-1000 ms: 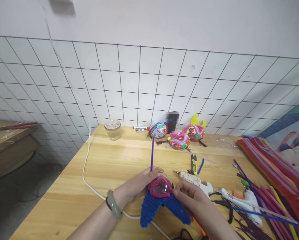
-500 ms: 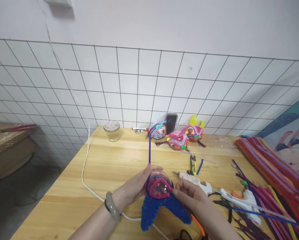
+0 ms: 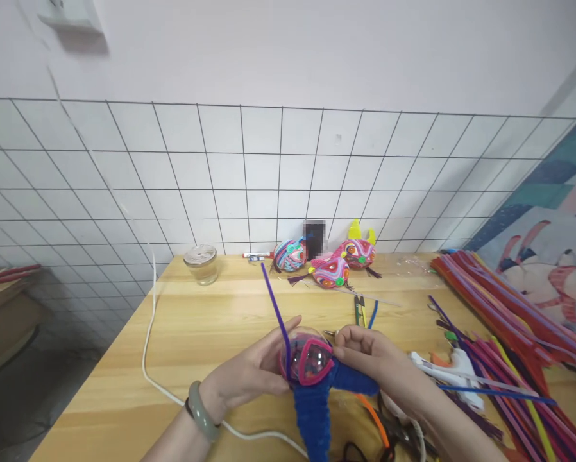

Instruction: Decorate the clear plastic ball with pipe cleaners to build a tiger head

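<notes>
A clear plastic ball [image 3: 295, 335] with a pink pipe-cleaner outline on its front sits between my hands. Two blue fuzzy legs or fins [image 3: 313, 414] extend from its lower side. My left hand [image 3: 254, 366] is wrapped round the ball's left side. A purple pipe cleaner [image 3: 274, 298] rises from that side, its upper end free. On the right, my right hand [image 3: 365, 353] is closed with thumb and fingertips at the edge of the pink outline. Whether those fingertips pinch the outline or only press it is hard to see.
Several striped fish-like crafts [image 3: 331, 271] stand against the tiled wall, near a glass cup [image 3: 201, 264]. Snips [image 3: 360, 311] lie beyond my right hand. Bundled pipe cleaners [image 3: 494, 308] and a white glue gun [image 3: 465, 378] are at right. A white cable [image 3: 148, 333] crosses the left side.
The ball has turned in my hands, so the pink outline faces further right and the blue parts have swung round. The purple pipe cleaner now leans left. The view has shifted.
</notes>
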Available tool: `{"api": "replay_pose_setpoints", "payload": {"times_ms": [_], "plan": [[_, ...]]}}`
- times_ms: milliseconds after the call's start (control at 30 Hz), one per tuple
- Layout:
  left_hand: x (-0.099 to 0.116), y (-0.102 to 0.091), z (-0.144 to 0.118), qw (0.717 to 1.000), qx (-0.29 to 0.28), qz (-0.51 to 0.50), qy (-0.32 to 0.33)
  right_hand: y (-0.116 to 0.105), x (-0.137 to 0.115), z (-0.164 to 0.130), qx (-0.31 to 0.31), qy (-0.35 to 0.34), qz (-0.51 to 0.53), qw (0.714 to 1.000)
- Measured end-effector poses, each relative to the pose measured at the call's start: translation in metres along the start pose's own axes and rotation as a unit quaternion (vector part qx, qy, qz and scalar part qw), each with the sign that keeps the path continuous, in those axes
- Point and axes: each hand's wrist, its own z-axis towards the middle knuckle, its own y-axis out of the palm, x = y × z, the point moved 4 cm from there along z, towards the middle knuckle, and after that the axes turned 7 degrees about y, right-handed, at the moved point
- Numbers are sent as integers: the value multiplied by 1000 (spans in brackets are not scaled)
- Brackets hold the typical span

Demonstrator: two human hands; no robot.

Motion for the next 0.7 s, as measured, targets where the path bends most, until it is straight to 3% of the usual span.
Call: {"api": "replay_pose_setpoints", "payload": {"times_ms": [167,400,700], "plan": [[-6,-9,-1,995,67,-35,-65,-2,-8,-4,-22,-4,-16,1000],[-7,-1,5,984,172,37,-40,0,-11,-1,-65,-13,-17,998],[-7,-1,1,985,149,45,-73,-4,-16,5,-127,-22,-35,991]]}}
